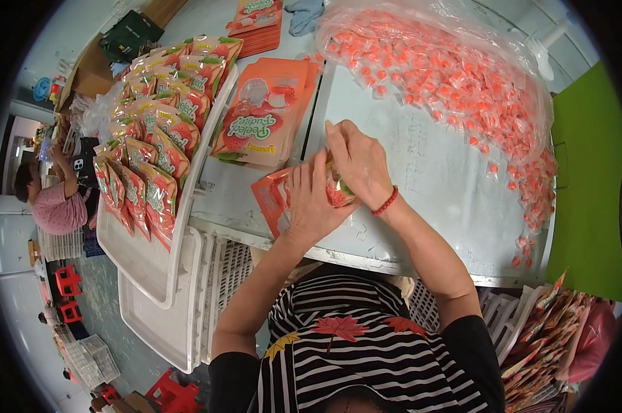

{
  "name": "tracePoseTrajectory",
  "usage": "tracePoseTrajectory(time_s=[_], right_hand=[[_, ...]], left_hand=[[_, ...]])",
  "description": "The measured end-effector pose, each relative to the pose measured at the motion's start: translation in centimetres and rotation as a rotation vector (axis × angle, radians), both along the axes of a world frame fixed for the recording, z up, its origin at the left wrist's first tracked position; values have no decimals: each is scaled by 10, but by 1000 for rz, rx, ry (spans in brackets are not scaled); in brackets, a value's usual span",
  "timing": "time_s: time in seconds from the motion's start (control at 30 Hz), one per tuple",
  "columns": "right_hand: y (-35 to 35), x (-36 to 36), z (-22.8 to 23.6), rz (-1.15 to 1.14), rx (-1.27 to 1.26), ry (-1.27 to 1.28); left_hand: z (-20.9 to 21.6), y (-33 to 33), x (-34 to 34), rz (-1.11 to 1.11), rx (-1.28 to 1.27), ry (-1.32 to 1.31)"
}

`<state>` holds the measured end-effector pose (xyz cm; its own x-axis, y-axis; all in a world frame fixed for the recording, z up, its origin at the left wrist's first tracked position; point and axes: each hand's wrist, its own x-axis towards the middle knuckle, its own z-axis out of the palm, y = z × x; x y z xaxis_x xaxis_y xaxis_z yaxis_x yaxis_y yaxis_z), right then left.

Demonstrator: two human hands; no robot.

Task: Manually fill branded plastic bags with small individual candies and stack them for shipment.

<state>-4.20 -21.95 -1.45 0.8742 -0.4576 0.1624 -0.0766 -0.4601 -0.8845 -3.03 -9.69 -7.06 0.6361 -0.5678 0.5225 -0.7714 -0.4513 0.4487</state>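
Near the table's front edge, both my hands work at a printed red candy pouch (pixel 338 193), mostly covered by them. My left hand (pixel 312 199) lies over it with fingers closed against its side. My right hand (pixel 360 164), with a red beaded bracelet at the wrist, is curled over the pouch's upper edge; its fingertips are partly hidden. A red pouch part (pixel 271 199) sticks out left of my left hand; whether it belongs to the same pouch I cannot tell. Just beyond lies a stack of flat printed pouches (pixel 259 113).
A heap of wrapped red candies (pixel 435 76) spills from a clear plastic bag at the right. Filled pouches (pixel 156 131) stand in rows on a white tray (pixel 135 237) at the left. More flat pouches (pixel 256 38) and a blue cloth (pixel 304 16) lie farther back. A green panel (pixel 590 179) borders the right side.
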Motion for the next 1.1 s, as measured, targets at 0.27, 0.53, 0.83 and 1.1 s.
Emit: tracePoseTrajectory(time_s=[0.27,0.53,0.83,1.1], right_hand=[[8,-5,-8,177,-307,-182],[-30,-35,-12,-16,-122,-221],[33,-28,-93,163,-727,-70],[28,-26,-108,133,-831,-173]], left_hand=[[-14,4,8,51,-60,-83],[27,30,11,8,-400,367],[27,70,14,84,-504,199],[27,57,2,119,-197,132]])
